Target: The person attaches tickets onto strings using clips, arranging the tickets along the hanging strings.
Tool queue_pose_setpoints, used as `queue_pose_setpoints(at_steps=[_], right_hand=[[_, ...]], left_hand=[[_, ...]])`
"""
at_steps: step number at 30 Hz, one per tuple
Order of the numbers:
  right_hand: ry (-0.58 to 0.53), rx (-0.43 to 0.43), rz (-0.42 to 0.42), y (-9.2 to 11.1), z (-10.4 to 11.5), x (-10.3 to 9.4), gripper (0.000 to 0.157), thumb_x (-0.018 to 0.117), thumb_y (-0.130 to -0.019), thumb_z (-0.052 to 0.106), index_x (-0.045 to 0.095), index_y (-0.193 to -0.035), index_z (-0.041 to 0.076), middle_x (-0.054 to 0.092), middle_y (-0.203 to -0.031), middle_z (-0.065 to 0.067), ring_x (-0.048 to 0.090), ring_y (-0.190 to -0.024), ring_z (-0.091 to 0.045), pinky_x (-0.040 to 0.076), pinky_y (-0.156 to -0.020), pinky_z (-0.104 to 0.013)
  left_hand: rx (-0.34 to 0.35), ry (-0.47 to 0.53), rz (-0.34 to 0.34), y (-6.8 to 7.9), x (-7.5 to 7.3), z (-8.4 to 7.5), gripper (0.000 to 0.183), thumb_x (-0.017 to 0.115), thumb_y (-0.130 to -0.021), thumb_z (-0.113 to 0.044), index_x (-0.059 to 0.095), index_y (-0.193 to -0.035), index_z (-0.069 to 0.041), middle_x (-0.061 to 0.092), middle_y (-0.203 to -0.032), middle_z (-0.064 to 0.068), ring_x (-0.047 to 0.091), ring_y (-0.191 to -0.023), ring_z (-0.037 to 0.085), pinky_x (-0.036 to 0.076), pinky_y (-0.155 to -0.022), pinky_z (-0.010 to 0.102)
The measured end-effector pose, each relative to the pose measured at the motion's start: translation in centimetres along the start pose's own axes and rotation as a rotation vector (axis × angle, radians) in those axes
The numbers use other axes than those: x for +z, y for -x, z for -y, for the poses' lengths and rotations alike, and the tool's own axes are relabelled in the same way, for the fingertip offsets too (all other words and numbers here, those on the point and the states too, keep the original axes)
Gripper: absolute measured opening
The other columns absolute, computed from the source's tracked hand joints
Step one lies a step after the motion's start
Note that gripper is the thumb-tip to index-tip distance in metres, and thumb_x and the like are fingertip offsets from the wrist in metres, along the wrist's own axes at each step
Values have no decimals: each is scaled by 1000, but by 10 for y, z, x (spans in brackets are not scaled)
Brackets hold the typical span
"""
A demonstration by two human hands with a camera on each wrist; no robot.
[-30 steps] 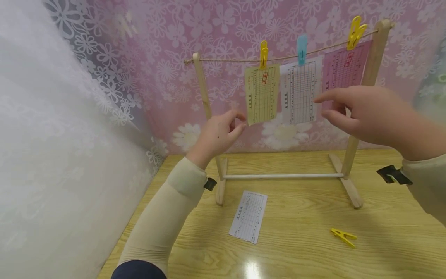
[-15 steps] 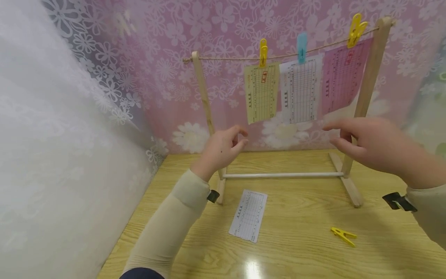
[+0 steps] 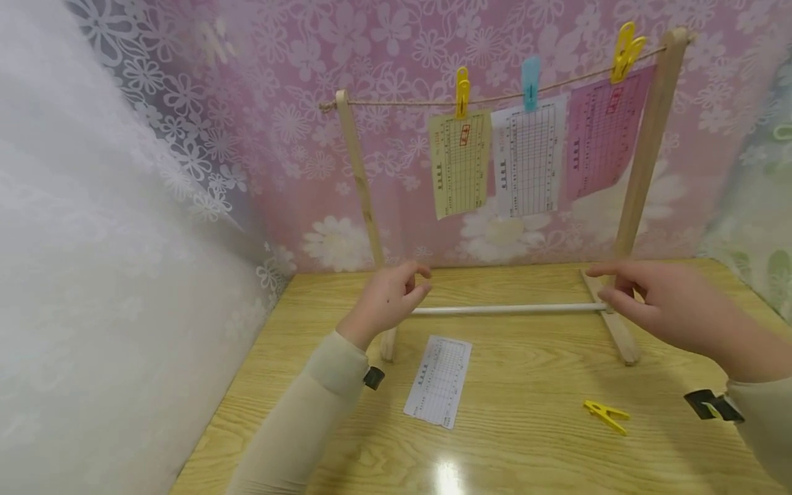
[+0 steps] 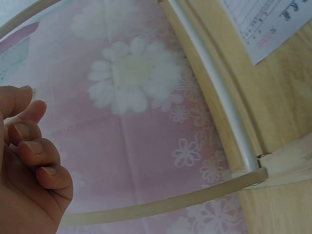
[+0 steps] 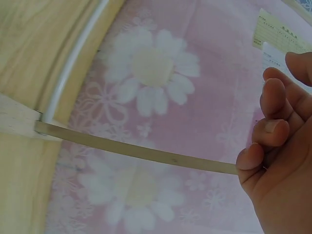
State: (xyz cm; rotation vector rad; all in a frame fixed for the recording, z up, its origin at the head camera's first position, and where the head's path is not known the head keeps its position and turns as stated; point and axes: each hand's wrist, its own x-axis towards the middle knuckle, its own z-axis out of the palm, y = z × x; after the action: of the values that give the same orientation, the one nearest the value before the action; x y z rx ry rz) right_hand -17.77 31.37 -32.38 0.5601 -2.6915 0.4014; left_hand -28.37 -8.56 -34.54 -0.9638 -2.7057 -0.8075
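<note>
In the head view my left hand [image 3: 385,299] hovers in front of the rack's left post, its fingers loosely bent and holding nothing. My right hand [image 3: 662,302] hangs before the foot of the right post, relaxed, with a gap between thumb and forefinger. Below and between them a white printed form [image 3: 438,382] lies flat on the table. A yellow clothespin [image 3: 607,416] rests to its right. From the rope hang a yellow form [image 3: 460,165] on a yellow clip, a white form [image 3: 530,158] on a blue clip [image 3: 531,84], and a pink form [image 3: 608,134] on a yellow clip.
The wooden rack has a left post [image 3: 359,175], a right post [image 3: 652,148], a rope [image 3: 405,104] across the top and a white bar [image 3: 507,309] low down. Behind it hangs a pink flowered curtain [image 3: 278,165]. A whitish curtain [image 3: 105,289] flanks the wood-grain table [image 3: 513,433].
Both hands have moved down from the level of the hanging forms to about the low white bar. The hanging forms, the form on the table and the loose clothespin stay in place.
</note>
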Motion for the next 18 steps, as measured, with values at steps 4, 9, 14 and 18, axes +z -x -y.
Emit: queue_pose_setpoints(at_steps=[4,9,14,18], right_hand=[[-29,-13,14,12,-7,13,30,68,-99,25,65,-128,21,51,-71,21,29,-51,-1,28,-48,-25],[-61,16,62,27,-14,28,28,70,-98,27,66,-126,23,48,-69,22,29,-51,-1,29,-46,-24],[-145,69,129,43,-19,39,30,69,-98,28,65,-128,21,49,-70,18,32,-51,-2,31,-46,-25],[-194,111,193,56,-26,49,30,68,-99,29,66,-127,17,49,-72,16,32,-53,-3,32,-46,-26]], left_hand=[[-21,10,30,5,8,6,28,58,-103,-37,64,-126,-21,51,-64,-4,39,-50,11,36,-48,28],[-58,44,91,11,22,16,28,62,-102,-37,63,-127,-23,50,-64,-3,38,-48,12,34,-45,27],[-69,30,159,12,35,27,29,66,-100,-33,65,-127,-22,51,-68,-2,40,-53,12,36,-49,28],[-102,27,242,11,46,36,31,69,-98,-28,66,-128,-18,54,-74,-1,45,-58,12,39,-52,28]])
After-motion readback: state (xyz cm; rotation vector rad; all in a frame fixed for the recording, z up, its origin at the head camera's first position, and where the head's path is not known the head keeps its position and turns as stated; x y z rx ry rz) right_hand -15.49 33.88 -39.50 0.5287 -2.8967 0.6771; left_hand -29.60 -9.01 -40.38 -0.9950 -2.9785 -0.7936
